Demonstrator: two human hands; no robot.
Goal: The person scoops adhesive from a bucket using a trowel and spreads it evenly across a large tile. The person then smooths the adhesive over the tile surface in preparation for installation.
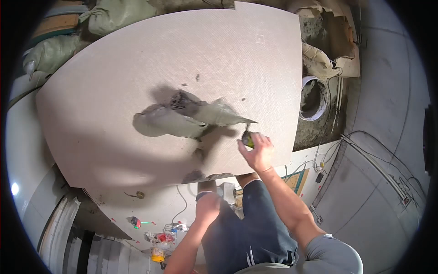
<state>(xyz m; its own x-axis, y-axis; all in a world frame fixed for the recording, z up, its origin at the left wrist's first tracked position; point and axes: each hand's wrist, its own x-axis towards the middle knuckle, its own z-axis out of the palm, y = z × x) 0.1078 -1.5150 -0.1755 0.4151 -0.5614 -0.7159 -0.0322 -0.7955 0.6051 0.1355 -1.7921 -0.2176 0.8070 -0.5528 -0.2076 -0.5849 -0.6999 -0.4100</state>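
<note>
My right hand (259,152) is closed around the black and yellow handle (247,139) of a trowel, over the right part of a large beige board (109,73) with a fine grid texture. The trowel's thin neck meets the pointed end of a pale grey-green shape (221,112); I cannot tell whether this is its blade. Dark grey mortar (183,101) lies against it. A rounded pale grey-green piece (164,122) adjoins on the left. My left hand (208,208) rests at my left knee, its fingers hidden.
Right of the board stand a white bucket (315,109) with grey residue and a torn paper sack (344,66). Green sacks (116,16) lie at the far left. Cables (185,201), a red and green tool (136,222) and a yellow tub (157,255) are on the near floor.
</note>
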